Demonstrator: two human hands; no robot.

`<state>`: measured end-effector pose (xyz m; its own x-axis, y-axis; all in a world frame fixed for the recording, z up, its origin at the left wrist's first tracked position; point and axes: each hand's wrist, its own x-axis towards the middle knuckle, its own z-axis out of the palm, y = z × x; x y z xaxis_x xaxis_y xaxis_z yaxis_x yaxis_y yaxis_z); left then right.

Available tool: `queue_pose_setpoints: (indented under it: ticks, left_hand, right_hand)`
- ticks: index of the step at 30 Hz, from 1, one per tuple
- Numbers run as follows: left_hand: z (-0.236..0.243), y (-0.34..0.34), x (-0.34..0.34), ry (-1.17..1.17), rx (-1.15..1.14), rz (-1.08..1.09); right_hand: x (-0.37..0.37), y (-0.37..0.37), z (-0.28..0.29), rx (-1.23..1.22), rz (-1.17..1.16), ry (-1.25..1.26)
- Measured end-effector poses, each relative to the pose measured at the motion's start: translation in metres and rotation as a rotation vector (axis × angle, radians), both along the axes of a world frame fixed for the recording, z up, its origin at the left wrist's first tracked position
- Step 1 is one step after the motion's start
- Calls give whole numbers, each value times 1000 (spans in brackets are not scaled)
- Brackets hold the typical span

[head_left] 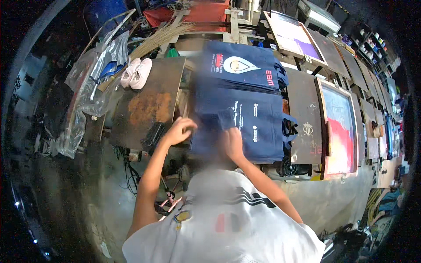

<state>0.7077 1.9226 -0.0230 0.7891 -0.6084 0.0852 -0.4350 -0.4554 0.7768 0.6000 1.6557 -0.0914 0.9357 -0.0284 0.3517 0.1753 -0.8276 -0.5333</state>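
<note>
Two stacks of navy fabric tote bags lie flat side by side on the boards ahead of me. The far tote bag (258,57) carries a white drop-shaped print and red lettering. Small white print marks the near tote bag (267,114), whose handles hang to the right. My left hand (180,131) is just off the near stack's left edge, its fingers bent and apart, with nothing visible in them. Over the near bag, my right hand (233,143) is closed, knuckles up. A blurred band hides its fingertips and whatever they may hold.
Pink shoes (136,73) rest on a stained board (149,105) at left, near clear plastic sheeting (83,109) and a straw broom (162,37). Framed printing screens (340,127) with red and purple ink stand at right, beside a row of dark boards.
</note>
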Motion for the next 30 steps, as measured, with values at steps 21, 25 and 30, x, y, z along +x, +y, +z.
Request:
queue_pose_setpoints:
  ticks: [21,25,30]
  left_hand:
    - [7,-35,28,-21,51,-290]
    - [12,-52,46,-11,80,-372]
    - [16,-64,72,420,80,-339]
  right_hand:
    - [11,-19,11,467,-202,84]
    - [17,-25,-17,407,-153,56]
    - [24,-26,-44,131,-184,173]
